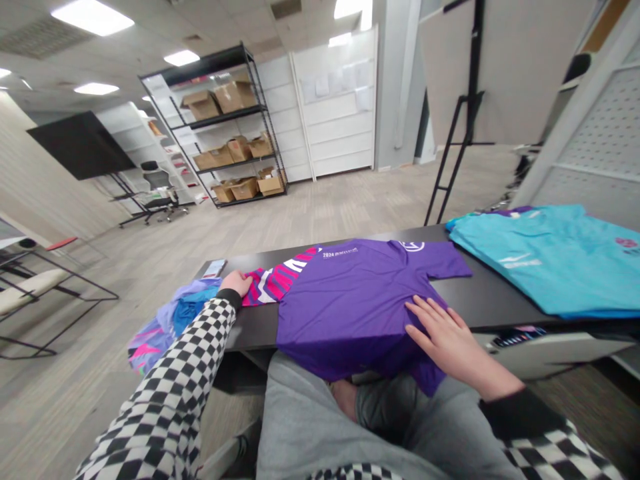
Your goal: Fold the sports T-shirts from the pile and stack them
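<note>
A purple T-shirt lies spread across a dark bench, its lower edge hanging over the near side toward my lap. Its left sleeve carries a pink and white pattern, and small white print shows near the top. My left hand pinches the end of that patterned sleeve. Fingers stretched and spread, my right hand rests flat on the shirt's right side near the front edge. Left of the shirt, a crumpled heap of lilac and blue clothing hangs partly off the bench.
Turquoise shirts are stacked at the right of the dark bench. A phone-like object lies near my left hand. Beyond stand a shelf rack with cardboard boxes, a black screen and a board on an easel.
</note>
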Action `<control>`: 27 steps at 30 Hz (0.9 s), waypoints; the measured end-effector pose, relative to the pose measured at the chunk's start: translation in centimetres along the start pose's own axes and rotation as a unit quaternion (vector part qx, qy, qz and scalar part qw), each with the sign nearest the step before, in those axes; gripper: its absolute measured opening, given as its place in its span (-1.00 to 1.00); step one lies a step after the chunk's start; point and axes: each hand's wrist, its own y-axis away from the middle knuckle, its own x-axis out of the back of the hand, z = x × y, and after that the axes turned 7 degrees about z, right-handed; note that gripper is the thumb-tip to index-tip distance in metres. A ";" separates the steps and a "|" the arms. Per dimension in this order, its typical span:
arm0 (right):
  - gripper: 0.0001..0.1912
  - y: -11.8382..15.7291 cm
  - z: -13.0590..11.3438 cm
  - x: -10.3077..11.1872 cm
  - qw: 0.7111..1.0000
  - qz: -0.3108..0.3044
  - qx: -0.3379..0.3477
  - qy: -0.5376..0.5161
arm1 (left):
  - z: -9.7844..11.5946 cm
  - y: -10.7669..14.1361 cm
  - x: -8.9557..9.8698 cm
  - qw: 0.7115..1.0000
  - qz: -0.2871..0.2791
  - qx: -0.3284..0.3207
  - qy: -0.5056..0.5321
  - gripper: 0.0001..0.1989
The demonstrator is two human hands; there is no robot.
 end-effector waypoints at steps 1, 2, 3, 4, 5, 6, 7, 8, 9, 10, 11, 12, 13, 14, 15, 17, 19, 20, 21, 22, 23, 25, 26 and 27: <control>-0.30 0.0 0.0 -0.1 1.000 0.003 -0.001 0.000 | -0.1 0.2 -0.1 1.000 -0.001 -0.002 -0.008 -0.73; -0.30 0.0 0.0 -0.1 1.000 0.005 -0.002 0.000 | -0.1 0.4 -0.2 1.000 -0.003 -0.006 -0.014 -0.72; -0.30 0.0 0.0 -0.2 1.000 0.007 -0.004 0.000 | -0.2 0.7 -0.2 1.000 -0.006 -0.013 -0.018 -0.74; -0.30 0.0 0.1 -0.3 1.000 0.009 -0.006 0.000 | -0.2 1.1 -0.1 1.000 -0.008 -0.022 -0.021 -0.76; -0.30 0.0 0.1 -0.4 1.000 0.011 -0.007 0.000 | -0.2 1.5 0.0 0.999 -0.008 -0.030 -0.023 -0.78; -0.31 0.0 0.1 -0.4 1.000 0.012 -0.006 0.000 | -0.2 1.9 0.1 0.999 -0.007 -0.037 -0.025 -0.79; -0.31 0.1 0.0 -0.5 1.000 0.014 -0.005 -0.001 | -0.2 2.3 0.4 0.999 -0.005 -0.043 -0.025 -0.79; -0.31 0.1 0.0 -0.5 1.000 0.015 -0.003 -0.002 | -0.3 2.8 0.7 0.999 -0.002 -0.048 -0.025 -0.78; -0.31 0.1 0.0 -0.5 1.000 0.015 0.000 -0.003 | -0.4 3.2 1.0 0.998 0.001 -0.052 -0.025 -0.76; -0.31 0.1 0.0 -0.5 1.000 0.015 0.000 -0.003 | -0.5 3.6 1.3 0.998 0.003 -0.054 -0.023 -0.75; -0.31 0.1 0.0 -0.5 1.000 0.014 0.000 -0.004 | -0.7 4.0 1.7 0.998 0.005 -0.055 -0.019 -0.74; -0.31 0.1 0.0 -0.5 1.000 0.013 -0.001 -0.004 | -0.9 4.3 2.0 0.998 0.007 -0.055 -0.015 -0.73; -0.31 0.1 0.1 -0.5 1.000 0.013 -0.003 -0.004 | -1.1 4.6 2.4 0.998 0.009 -0.055 -0.009 -0.73; -0.31 0.1 0.1 -0.5 1.000 0.013 -0.005 -0.003 | -1.3 4.9 2.7 0.998 0.013 -0.053 -0.001 -0.72; -0.31 0.0 0.1 -0.5 1.000 0.014 -0.006 -0.002 | -1.4 5.1 3.0 0.999 0.018 -0.051 0.009 -0.71; -0.30 0.0 0.1 -0.5 1.000 0.013 -0.005 -0.001 | -1.6 5.5 3.4 0.998 0.031 -0.042 0.034 -0.70; -0.29 0.0 0.1 -0.4 1.000 0.010 -0.002 0.000 | -1.7 5.8 3.7 0.997 0.042 -0.027 0.067 -0.68; -0.29 0.0 0.0 -0.4 1.000 0.009 0.000 -0.001 | -1.8 6.0 3.7 0.995 0.046 -0.017 0.086 -0.67; -0.29 0.0 0.0 -0.3 1.000 0.009 0.001 -0.002 | -1.8 6.0 3.7 0.993 0.048 -0.005 0.108 -0.68; -0.29 0.0 0.0 -0.3 1.000 0.009 0.001 -0.004 | -1.8 6.0 3.5 0.990 0.051 0.010 0.131 -0.69; -0.30 0.0 -0.1 -0.3 1.000 0.010 0.001 -0.005 | -1.8 6.0 3.2 0.986 0.054 0.027 0.157 -0.71; -0.30 0.0 -0.1 -0.3 1.000 0.012 -0.001 -0.008 | -1.7 5.9 2.4 0.974 0.053 0.064 0.212 -0.81; -0.30 0.0 -0.2 -0.3 1.000 0.013 -0.001 -0.008 | -1.6 5.9 2.1 0.966 0.048 0.083 0.240 -0.83; -0.30 0.0 -0.2 -0.3 1.000 0.013 -0.002 -0.008 | -1.6 5.8 1.7 0.957 0.040 0.100 0.268 -0.79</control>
